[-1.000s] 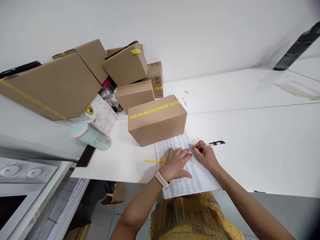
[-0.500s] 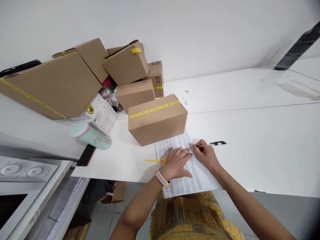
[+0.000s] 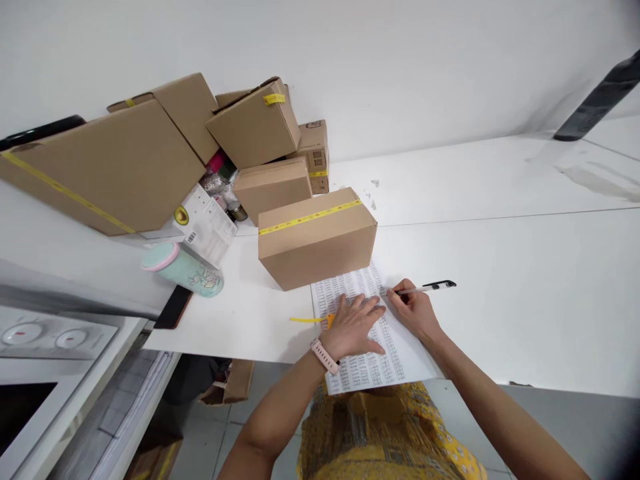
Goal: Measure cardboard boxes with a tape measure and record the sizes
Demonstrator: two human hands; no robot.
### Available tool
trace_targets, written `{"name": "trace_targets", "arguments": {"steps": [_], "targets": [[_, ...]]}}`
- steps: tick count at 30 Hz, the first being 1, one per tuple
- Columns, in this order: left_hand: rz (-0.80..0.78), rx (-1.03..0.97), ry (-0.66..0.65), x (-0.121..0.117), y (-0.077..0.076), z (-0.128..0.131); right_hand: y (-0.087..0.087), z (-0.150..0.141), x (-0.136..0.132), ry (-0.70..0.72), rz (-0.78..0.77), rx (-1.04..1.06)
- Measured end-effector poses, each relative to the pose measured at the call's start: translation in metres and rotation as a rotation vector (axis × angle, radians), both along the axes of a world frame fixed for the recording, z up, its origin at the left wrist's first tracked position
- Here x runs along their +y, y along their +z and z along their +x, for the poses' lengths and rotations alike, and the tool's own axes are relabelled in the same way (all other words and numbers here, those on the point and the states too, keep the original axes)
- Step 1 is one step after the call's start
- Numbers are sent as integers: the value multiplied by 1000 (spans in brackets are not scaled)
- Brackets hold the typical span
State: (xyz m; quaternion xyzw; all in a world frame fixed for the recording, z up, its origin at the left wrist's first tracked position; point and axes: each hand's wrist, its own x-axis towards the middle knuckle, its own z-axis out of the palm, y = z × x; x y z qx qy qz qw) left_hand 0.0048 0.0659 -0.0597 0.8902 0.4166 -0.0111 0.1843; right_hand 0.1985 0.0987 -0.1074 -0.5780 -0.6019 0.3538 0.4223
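A sheet of paper [image 3: 367, 381] covered in columns of small print lies at the table's front edge. My left hand [image 3: 353, 327] rests flat on it with the fingers spread, a pink watch band [image 3: 325, 356] on the wrist. Under that hand an orange tag with a yellow strap [image 3: 306, 320] sticks out to the left. Between the fingers of my right hand [image 3: 413, 310] is a pen [image 3: 435, 286], its tip at the paper and its black cap end pointing right. A taped cardboard box [image 3: 320, 250] covers the far end of the sheet.
More cardboard boxes [image 3: 253, 130] are stacked against the wall at back left. Nearer stand a mint tumbler [image 3: 187, 270] and a white carton with an avocado picture [image 3: 207, 223]. A dark bottle [image 3: 597, 100] is at far right. A white appliance [image 3: 50, 340] sits low at left.
The view has shifted very slightly. Both hands and the pen keep nearly the same place on the paper.
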Motion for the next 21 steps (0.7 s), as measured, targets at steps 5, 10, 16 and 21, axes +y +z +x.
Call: {"name": "trace_targets", "arguments": {"steps": [5, 10, 16, 21], "targets": [[-1, -2, 1, 0, 1, 0, 2, -1, 0, -7, -1, -19], [-2, 0, 4, 0, 0, 0, 3, -2, 0, -10, -6, -19], [-2, -11, 3, 0, -1, 0, 0, 0, 0, -33, 2, -13], [-18, 12, -1, 0, 2, 0, -1, 0, 1, -24, 15, -36]]}}
